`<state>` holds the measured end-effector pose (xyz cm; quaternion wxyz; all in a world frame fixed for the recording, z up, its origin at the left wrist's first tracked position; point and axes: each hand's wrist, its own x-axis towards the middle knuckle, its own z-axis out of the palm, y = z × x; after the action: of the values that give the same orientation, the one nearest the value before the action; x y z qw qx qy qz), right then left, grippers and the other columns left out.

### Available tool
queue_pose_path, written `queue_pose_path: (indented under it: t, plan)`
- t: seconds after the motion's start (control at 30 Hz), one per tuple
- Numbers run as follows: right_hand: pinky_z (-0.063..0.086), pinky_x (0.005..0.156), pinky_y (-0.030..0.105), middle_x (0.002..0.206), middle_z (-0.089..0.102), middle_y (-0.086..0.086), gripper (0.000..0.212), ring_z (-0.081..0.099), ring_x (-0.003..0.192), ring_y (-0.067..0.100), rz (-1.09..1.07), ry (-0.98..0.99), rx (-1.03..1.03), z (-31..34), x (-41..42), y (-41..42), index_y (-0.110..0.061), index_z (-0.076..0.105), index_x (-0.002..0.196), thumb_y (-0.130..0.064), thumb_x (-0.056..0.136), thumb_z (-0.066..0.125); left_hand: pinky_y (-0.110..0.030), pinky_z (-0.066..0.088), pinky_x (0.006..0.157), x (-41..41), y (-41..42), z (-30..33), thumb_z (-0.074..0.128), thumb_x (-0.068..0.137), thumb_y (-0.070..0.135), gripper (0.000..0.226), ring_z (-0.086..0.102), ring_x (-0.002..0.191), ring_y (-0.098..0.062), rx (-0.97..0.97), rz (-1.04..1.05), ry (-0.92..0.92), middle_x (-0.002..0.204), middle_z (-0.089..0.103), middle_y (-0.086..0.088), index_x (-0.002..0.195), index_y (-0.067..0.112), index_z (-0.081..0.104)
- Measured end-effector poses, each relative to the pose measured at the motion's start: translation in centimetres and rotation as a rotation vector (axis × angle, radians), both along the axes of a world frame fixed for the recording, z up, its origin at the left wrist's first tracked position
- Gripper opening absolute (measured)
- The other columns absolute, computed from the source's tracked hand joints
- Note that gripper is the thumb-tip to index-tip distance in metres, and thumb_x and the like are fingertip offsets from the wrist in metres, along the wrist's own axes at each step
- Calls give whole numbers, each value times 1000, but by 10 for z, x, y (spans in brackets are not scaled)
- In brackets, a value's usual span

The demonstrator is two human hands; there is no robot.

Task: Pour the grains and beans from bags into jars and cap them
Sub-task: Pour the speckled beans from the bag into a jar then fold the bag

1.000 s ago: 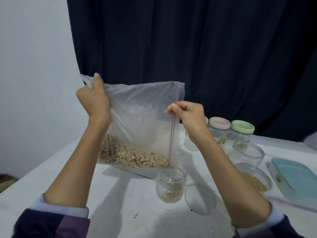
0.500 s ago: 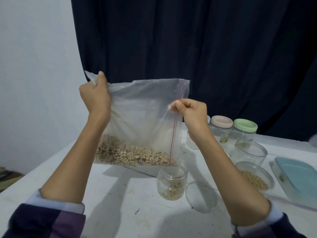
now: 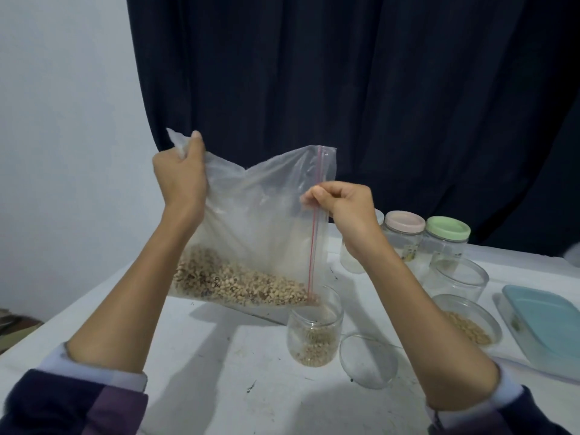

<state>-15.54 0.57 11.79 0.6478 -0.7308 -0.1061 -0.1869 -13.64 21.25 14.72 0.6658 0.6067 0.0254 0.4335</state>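
Two hands: both raised above the table (image 3: 219, 372), sharing one clear bag (image 3: 260, 221).
Left hand (image 3: 180, 180): fist clenched around the bag's upper left corner, a crumpled tip of plastic sticking out above the knuckles.
Bag: hangs turned on its side, so the red zip strip (image 3: 314, 227) runs down its right edge; it sags between the two hands.
Beans (image 3: 238, 282): pale, dark-speckled, heaped along the bag's low edge and sloping down to the right, toward the foot of the zip strip.
Right hand (image 3: 343, 204): fingertips and thumb pinching the bag at the zip strip, about midway down it.
Open jar (image 3: 314, 328): upright on the table, directly under the bag's lower right corner, which sits at its mouth; a shallow layer of beans covers its bottom.
Clear lid (image 3: 368, 359): flat on the table, just right of that jar.
Capped jars: pink lid (image 3: 404, 221) and green lid (image 3: 448, 227), side by side at the back.
Uncapped jars: one empty (image 3: 458, 279), one nearer holding tan grain (image 3: 467, 321).
Far right: blue-lidded container (image 3: 543, 321).
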Motion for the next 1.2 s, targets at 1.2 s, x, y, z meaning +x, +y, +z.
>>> queue_pose_path:
  t: [1.2]
  plan:
    - [52, 83, 18, 78, 71, 3, 24, 67, 80, 9, -5, -49, 29, 5, 2, 8, -12, 72, 74, -4, 92, 58, -22, 23, 46, 8, 15, 0, 55, 92, 25, 52, 24, 41, -2, -130, 18, -52, 36, 24, 15, 53, 21, 21]
